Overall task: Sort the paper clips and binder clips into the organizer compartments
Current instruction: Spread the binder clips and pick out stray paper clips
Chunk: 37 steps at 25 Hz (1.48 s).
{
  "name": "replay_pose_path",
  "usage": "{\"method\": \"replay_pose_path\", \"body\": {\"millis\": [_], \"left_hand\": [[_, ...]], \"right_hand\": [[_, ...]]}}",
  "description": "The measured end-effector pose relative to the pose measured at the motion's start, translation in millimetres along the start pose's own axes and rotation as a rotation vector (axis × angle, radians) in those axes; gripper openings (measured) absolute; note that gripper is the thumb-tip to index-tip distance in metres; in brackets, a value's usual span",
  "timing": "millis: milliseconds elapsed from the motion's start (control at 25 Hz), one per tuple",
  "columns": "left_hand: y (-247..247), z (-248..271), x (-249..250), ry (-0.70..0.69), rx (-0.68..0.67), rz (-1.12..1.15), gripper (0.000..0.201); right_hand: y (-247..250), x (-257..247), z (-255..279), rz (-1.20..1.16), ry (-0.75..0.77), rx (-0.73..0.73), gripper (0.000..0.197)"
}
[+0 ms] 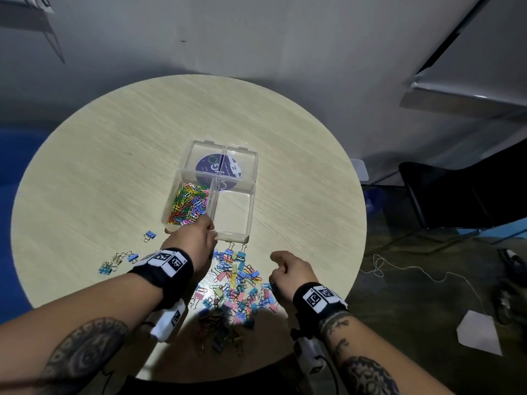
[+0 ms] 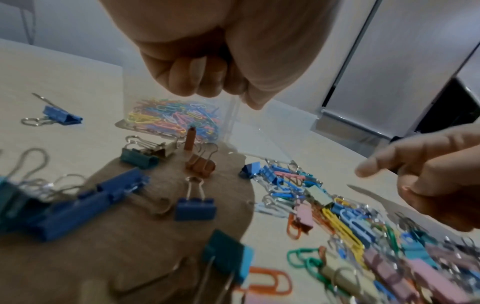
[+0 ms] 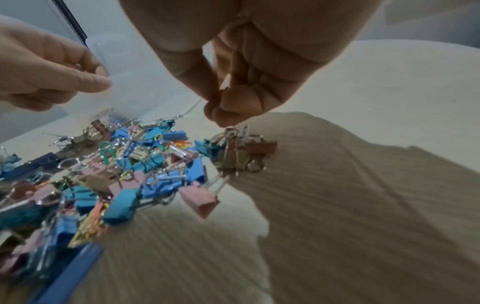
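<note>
The round table (image 1: 114,143) has a pale wood-grain top, matte and finely streaked, and stands against a plain grey wall. To the right the floor is dark, with a thin white cord (image 1: 410,269) looping across it, a sheet of white paper (image 1: 479,332) and a black chair (image 1: 445,195).

Near the middle of the table sits a clear plastic organizer (image 1: 242,178), square and hard-walled, split into four compartments. Under its far half shows a round dark-purple label (image 1: 219,169) with white print; a "Z" on a small white square is all I can read. The near left compartment is packed with thin, bright paper clips (image 1: 188,203) in many colours. The near right compartment (image 1: 232,215) shows only its clear floor.

The left hand (image 1: 194,240) rests at the organizer's near edge, by the wall between the two near compartments, fingers curled down; whether they hold anything I cannot tell. The right hand (image 1: 288,269) hovers over the right edge of the loose pile (image 1: 236,283) of pastel binder clips and paper clips, thumb and fingertips pinched on the wire loops of a small bunch of binder clips (image 3: 241,152). A few blue binder clips (image 1: 119,259) lie apart to the left.
</note>
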<state>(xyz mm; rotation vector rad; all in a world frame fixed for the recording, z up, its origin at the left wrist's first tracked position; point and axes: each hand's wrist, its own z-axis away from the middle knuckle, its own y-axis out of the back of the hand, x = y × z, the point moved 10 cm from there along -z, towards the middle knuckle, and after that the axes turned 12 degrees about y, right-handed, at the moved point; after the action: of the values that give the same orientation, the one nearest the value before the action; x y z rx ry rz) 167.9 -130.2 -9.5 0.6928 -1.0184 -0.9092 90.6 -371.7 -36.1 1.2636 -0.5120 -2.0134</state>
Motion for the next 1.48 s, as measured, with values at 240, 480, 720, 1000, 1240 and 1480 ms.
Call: {"method": "replay_pose_path", "body": {"millis": [240, 480, 720, 1000, 1240, 1480], "left_hand": [[0.8, -9.6, 13.5, 0.047, 0.012, 0.053, 0.012], [1.1, 23.3, -6.8, 0.032, 0.0, 0.172, 0.028], [1.7, 53.5, -47.5, 0.094, -0.049, 0.258, 0.016], [10.1, 54.9, -67.6, 0.248, -0.097, 0.528, 0.015], [-5.1, 48.2, -79.1, 0.465, -0.236, 0.975, 0.019], [3.3, 37.1, -72.8, 0.639, -0.387, 1.285, 0.013]], "right_hand": [[-18.1, 4.0, 3.0, 0.089, 0.015, -0.07, 0.013], [-41.2, -17.3, -4.6, 0.377, 0.125, -0.135, 0.042], [-47.2, -32.1, -5.9, 0.46, 0.159, -0.132, 0.02], [-31.2, -27.5, 1.9, 0.061, -0.005, -0.213, 0.019], [-59.8, -33.7, 18.2, -0.816, -0.239, -0.216, 0.007], [-60.6, -103.5, 14.9, -1.273, -0.2, -0.289, 0.011]]}}
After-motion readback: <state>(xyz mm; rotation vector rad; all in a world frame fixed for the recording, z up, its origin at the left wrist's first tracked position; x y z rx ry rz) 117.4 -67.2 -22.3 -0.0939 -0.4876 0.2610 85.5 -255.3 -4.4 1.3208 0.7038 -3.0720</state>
